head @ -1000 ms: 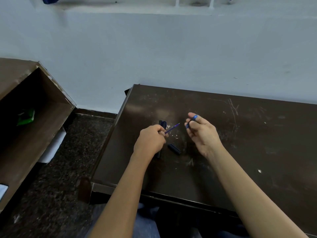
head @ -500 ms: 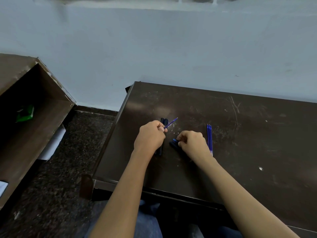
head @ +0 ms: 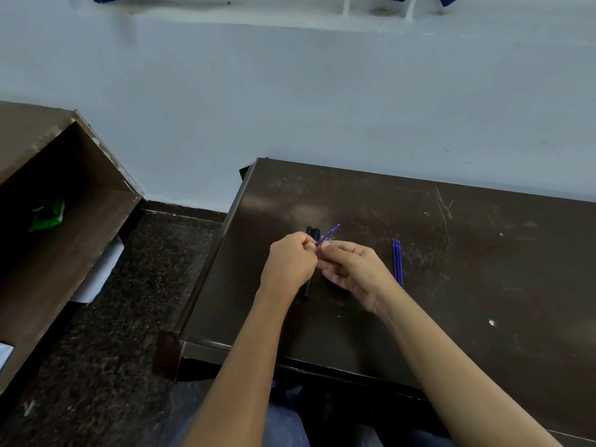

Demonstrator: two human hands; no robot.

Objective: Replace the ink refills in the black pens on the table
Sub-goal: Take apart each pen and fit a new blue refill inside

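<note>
**Blue refill gripped over the pens**

Blue plastic, thin as a straw: one refill (head: 328,234) juts up and to the right out of the left hand (head: 290,262), whose fingers are curled tight round its lower end. The tip points away from the person, probably so that a barrel or nose piece can be slid on from that end.

The right hand (head: 351,269) sits just beside the left, with forefinger and thumb drawn in toward the base of the refill. Its fingertips are hidden, so I cannot tell whether it pinches the refill, a small pen part or nothing.

Both hands hover low over the table (head: 451,285), above the black pens (head: 313,233). The pens lie side by side toward the table's left side, their ends showing above and below the left hand. Three spare refills (head: 397,262) lie parallel just right of the right hand, tips away, handy for the next swap.

By my reading, one pen is mid-assembly and the rest are not yet done.
</note>
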